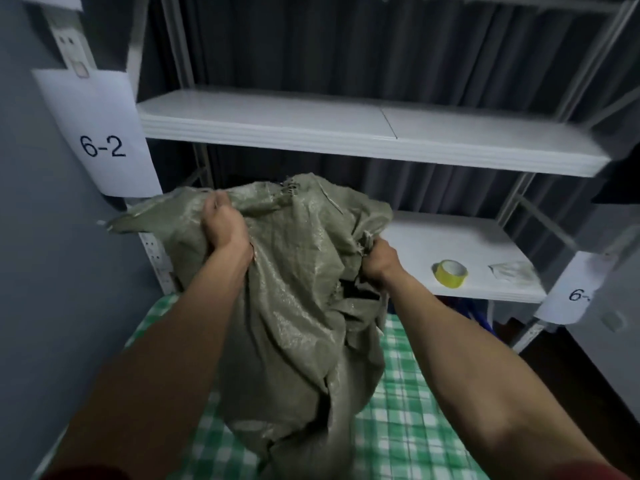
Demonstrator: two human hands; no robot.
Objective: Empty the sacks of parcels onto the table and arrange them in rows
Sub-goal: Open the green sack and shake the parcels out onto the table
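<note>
Position: my left hand (225, 226) is at 11 o'clock of the sack (294, 306) and my right hand (379, 259) is at 2 o'clock of it. Both arms reach forward toward 12 o'clock.

Left hand: the fingers (216, 202) are clenched over a bunched fold at the sack's top edge. The fabric is gathered in the fist and a loose flap trails off toward 9 o'clock.

Right hand: it is clenched on a twisted, frayed corner of the same sack. Its fingertips are buried in the weave.

Sack: grey-green woven plastic, crumpled and raised between the 2 hands. Its lower bulk hangs toward 6 o'clock and lies on the counter (408, 410). What is inside the sack cannot be seen. There is a dark gap in the folds just below my right hand, and I cannot tell what it holds.

Counter: it is covered by a green-and-white checked cloth (398, 452) and runs from 6 o'clock up under the sack.

Surroundings:
- The lower shelf (467, 237) is at 2 o'clock, behind the sack.
- On it are 1 yellow tape roll (450, 273) and, just beside that toward 3 o'clock, 1 flat pale wrapper (512, 271).
- The upper shelf (311, 123) is at 12 o'clock, with a dark curtain (346, 46) behind it.
- A white label (104, 133) reading "6-2" hangs at 10 o'clock.
- A second label (575, 292) at 3 o'clock shows "6-", and the rest of it is blurred.
</note>
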